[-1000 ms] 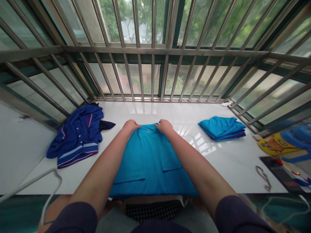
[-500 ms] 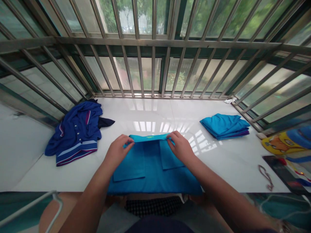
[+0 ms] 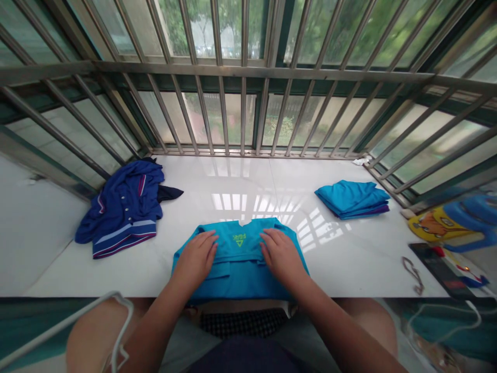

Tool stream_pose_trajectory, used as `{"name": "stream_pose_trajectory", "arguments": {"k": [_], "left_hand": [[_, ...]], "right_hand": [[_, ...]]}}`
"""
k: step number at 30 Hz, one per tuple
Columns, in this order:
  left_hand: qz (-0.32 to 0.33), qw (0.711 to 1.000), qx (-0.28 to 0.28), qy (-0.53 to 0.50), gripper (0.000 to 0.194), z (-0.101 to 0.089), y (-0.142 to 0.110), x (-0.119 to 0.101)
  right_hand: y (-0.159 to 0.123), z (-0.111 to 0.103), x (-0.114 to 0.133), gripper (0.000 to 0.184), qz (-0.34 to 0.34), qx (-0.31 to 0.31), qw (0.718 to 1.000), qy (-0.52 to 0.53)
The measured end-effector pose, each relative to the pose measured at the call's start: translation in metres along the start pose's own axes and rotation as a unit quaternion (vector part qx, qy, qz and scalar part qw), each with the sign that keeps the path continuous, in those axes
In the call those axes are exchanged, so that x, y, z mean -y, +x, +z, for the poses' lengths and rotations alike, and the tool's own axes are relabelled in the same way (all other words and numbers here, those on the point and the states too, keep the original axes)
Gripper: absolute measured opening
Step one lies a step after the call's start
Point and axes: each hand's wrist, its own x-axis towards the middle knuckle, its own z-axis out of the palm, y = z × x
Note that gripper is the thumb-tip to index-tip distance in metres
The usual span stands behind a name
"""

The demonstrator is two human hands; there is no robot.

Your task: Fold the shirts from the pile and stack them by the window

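Note:
A bright blue shirt [image 3: 239, 280] lies folded at the table's front edge, with a yellow-green triangle logo and lettering facing up. Its upper part is turned down towards me, leaving a crosswise edge below the logo. My left hand [image 3: 198, 258] rests on the cloth left of the logo, fingers laid along the fabric. On the logo's other side, my right hand [image 3: 282, 256] lies on the shirt in a similar way, palm down. Both hands touch the cloth without visibly pinching it. Parts of the shirt's sides are hidden under my hands and wrists.
On the left lies a crumpled dark blue polo shirt [image 3: 126, 207]. A folded blue garment pile [image 3: 351, 198] sits to the right. Further right are a yellow-and-blue bottle [image 3: 446, 223], a dark phone-like slab [image 3: 435, 267] and a brown cord [image 3: 412, 274]. Metal bars [image 3: 248, 72] line the window behind the white table [image 3: 194, 178].
The shirt's far edge, pinched and raised by both hands before, now lies folded down towards me with the logo showing. My hands have let go of that edge and lie on the cloth.

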Motion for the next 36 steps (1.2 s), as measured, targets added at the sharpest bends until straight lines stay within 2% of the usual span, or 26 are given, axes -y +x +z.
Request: {"name": "stream_pose_trajectory", "arguments": {"k": [2, 4, 6, 8, 11, 14, 18, 22, 25, 30, 33, 36], "left_hand": [[-0.014, 0.999, 0.018, 0.037, 0.052, 0.013, 0.015, -0.001], [-0.05, 0.994, 0.051, 0.08, 0.061, 0.027, 0.023, 0.0], [-0.087, 0.987, 0.073, 0.11, 0.068, 0.039, 0.022, 0.007], [-0.098, 0.985, 0.077, 0.119, 0.07, 0.047, 0.016, 0.018], [-0.081, 0.988, 0.074, 0.112, 0.073, 0.052, 0.008, 0.033], [-0.069, 0.988, 0.082, 0.108, 0.074, 0.053, 0.013, 0.04], [-0.071, 0.986, 0.104, 0.112, 0.074, 0.056, 0.041, 0.04], [-0.082, 0.984, 0.115, 0.107, 0.073, 0.06, 0.074, 0.043], [-0.088, 0.983, 0.132, 0.096, 0.068, 0.054, 0.101, 0.054], [-0.073, 0.985, 0.133, 0.081, 0.056, 0.029, 0.144, 0.085], [-0.066, 0.985, 0.158, 0.04, 0.044, 0.015, 0.159, 0.103], [-0.067, 0.98, 0.186, -0.01, 0.031, 0.007, 0.165, 0.112]], "right_hand": [[0.023, 0.01, 0.001, 0.051, 0.001, 0.019, 1.0, -0.013], [0.04, 0.023, -0.001, 0.062, 0.02, 0.071, 0.997, -0.026], [0.046, 0.033, -0.006, 0.071, 0.055, 0.121, 0.99, -0.036], [0.043, 0.039, -0.016, 0.075, 0.088, 0.145, 0.984, -0.046], [0.031, 0.04, -0.034, 0.073, 0.118, 0.147, 0.98, -0.064], [0.023, 0.037, -0.047, 0.069, 0.132, 0.152, 0.976, -0.079], [0.032, 0.036, -0.058, 0.069, 0.14, 0.158, 0.973, -0.093], [0.054, 0.038, -0.071, 0.07, 0.145, 0.162, 0.972, -0.093], [0.076, 0.035, -0.085, 0.068, 0.137, 0.181, 0.971, -0.078], [0.11, 0.02, -0.103, 0.059, 0.101, 0.215, 0.971, -0.032], [0.119, 0.013, -0.108, 0.055, 0.089, 0.208, 0.974, -0.025], [0.125, 0.006, -0.11, 0.05, 0.095, 0.2, 0.975, -0.022]]}}
